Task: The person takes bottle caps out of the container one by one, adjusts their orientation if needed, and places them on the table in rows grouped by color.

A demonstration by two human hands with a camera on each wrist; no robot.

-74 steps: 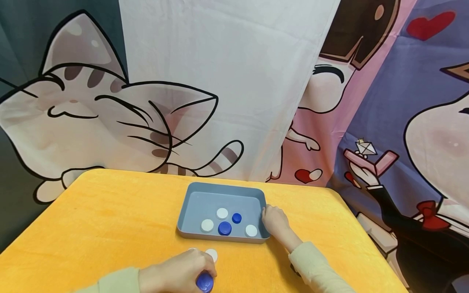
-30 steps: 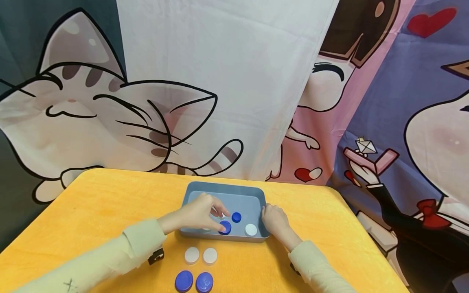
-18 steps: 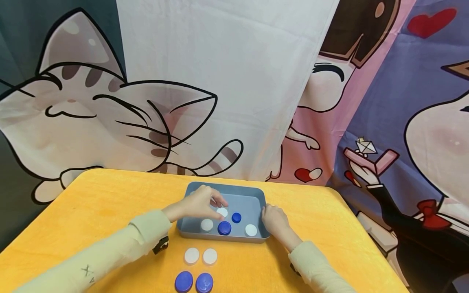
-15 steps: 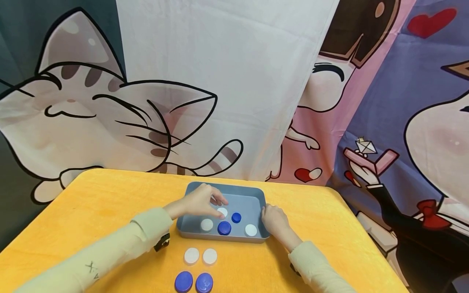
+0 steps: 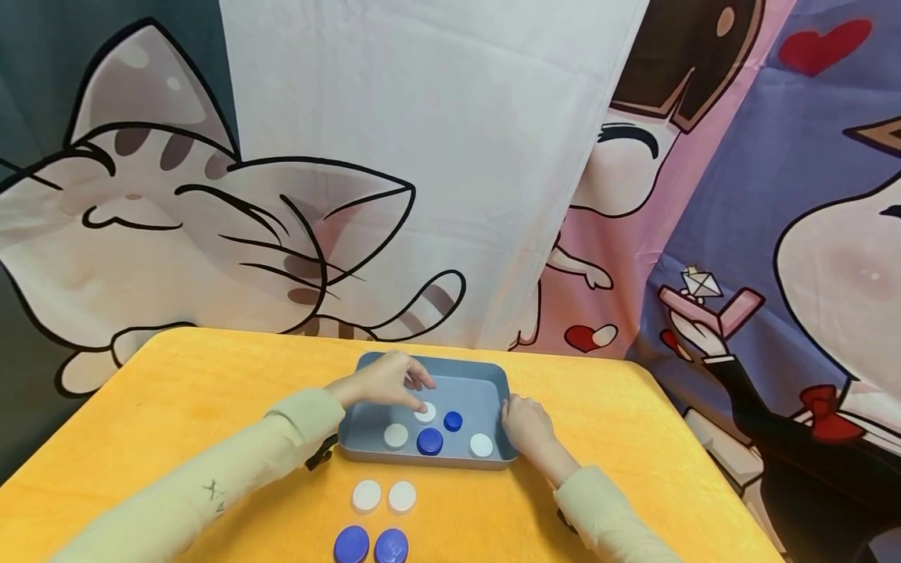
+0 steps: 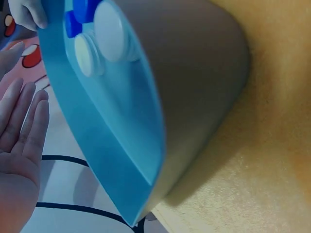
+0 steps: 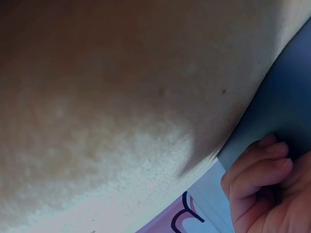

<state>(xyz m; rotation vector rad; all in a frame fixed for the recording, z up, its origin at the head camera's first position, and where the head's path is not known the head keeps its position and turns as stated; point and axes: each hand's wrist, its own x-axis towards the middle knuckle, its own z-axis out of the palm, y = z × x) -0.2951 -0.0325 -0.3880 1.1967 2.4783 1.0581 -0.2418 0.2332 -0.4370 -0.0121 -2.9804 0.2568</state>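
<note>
My left hand hovers over the left part of a grey-blue tray, fingers loosely spread and nothing between them. Its thumb overlaps a white bottle cap in the head view. In the left wrist view the fingers of the left hand show apart from the caps. My right hand grips the tray's right rim; its curled fingers show against the wall in the right wrist view. Also in the tray are a small blue cap, a larger blue cap and white caps.
On the yellow tablecloth, in front of the tray, two white caps lie side by side. Nearer the front edge of the view is a pair of blue caps. Printed cartoon curtains hang behind the table.
My left hand set a blue cap down beside another at the front, then moved forward over the tray and shifted slightly back toward its far side. My right hand keeps its grip on the rim.
</note>
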